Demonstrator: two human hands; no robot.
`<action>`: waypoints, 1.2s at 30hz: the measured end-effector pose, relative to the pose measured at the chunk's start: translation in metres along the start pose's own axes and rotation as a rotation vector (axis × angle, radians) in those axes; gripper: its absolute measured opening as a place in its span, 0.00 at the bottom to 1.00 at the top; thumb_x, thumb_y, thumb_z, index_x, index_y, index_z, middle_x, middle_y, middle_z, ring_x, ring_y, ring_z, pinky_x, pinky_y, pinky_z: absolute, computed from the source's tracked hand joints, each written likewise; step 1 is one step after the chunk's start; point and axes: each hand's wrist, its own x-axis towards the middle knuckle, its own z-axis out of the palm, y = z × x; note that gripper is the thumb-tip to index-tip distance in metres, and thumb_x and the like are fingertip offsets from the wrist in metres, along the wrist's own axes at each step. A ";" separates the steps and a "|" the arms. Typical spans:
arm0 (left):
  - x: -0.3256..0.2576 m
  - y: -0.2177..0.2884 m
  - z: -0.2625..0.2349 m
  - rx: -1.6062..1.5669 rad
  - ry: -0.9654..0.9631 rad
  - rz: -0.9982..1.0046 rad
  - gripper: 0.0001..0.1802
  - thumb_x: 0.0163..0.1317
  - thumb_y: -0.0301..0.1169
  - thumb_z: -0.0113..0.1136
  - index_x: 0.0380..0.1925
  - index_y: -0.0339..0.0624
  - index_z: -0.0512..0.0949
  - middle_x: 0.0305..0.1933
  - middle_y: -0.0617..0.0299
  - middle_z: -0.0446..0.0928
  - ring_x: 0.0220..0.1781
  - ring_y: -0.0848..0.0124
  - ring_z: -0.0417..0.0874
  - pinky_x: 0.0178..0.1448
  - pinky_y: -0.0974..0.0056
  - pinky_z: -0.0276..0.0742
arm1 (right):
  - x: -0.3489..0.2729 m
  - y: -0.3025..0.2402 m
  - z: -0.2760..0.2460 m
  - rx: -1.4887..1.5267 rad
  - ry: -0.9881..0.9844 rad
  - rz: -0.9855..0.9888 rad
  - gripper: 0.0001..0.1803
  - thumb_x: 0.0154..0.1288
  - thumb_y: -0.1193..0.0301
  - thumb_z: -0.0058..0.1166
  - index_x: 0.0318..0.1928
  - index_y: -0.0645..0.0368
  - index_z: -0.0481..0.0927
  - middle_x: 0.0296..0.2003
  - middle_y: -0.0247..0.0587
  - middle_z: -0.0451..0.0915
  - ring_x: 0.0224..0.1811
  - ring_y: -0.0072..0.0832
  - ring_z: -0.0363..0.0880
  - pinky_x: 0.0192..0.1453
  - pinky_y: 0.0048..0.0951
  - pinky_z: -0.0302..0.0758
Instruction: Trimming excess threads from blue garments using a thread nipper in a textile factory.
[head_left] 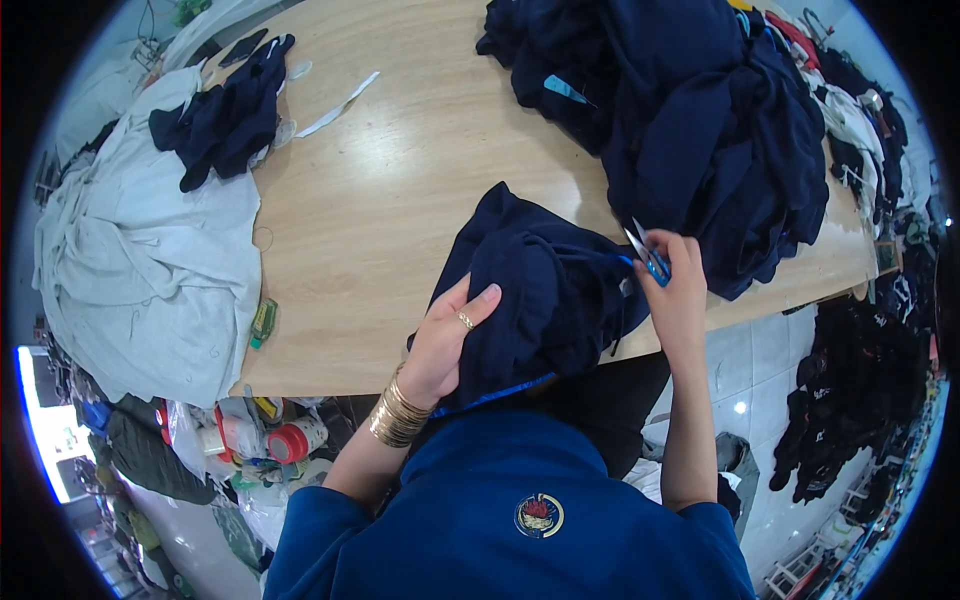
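A navy garment (530,275) with bright blue edging lies bunched at the table's front edge, partly over my lap. My left hand (448,335), with gold bangles at the wrist and a ring, is closed on the garment's left side, thumb on top. In my right hand (678,275) is a small pair of scissors (650,257) with blue handles. Their blades point up and away to the left, just above the garment's right edge, beside a strip of the blue edging. Whether the blades touch the cloth I cannot tell.
A large heap of navy garments (710,130) covers the table's far right. Pale cloth (150,260) drapes over its left end, with a dark cloth piece (225,125) on top. A white strip (340,105) and a green object (263,323) lie on the wooden table (370,220).
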 end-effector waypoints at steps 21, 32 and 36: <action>0.003 -0.025 -0.035 0.118 0.118 0.234 0.12 0.64 0.35 0.56 0.33 0.34 0.77 0.28 0.71 0.73 0.33 0.84 0.66 0.37 0.73 0.67 | 0.019 -0.105 0.036 0.180 -0.537 -0.328 0.16 0.50 0.72 0.64 0.41 0.61 0.79 0.36 0.44 0.78 0.40 0.39 0.77 0.46 0.31 0.72; 0.015 -0.004 -0.036 0.589 0.048 0.440 0.15 0.62 0.39 0.58 0.38 0.36 0.75 0.31 0.53 0.76 0.32 0.69 0.75 0.40 0.65 0.71 | 0.010 -0.099 0.042 0.096 -0.449 -0.486 0.13 0.47 0.74 0.66 0.34 0.64 0.79 0.28 0.43 0.77 0.31 0.39 0.77 0.34 0.30 0.73; 0.011 -0.003 -0.058 0.766 0.094 0.333 0.15 0.62 0.39 0.57 0.37 0.36 0.76 0.29 0.55 0.76 0.32 0.69 0.76 0.40 0.66 0.71 | 0.037 -0.088 0.050 0.088 -0.671 -0.557 0.10 0.53 0.69 0.62 0.33 0.63 0.81 0.28 0.42 0.79 0.30 0.35 0.77 0.35 0.29 0.73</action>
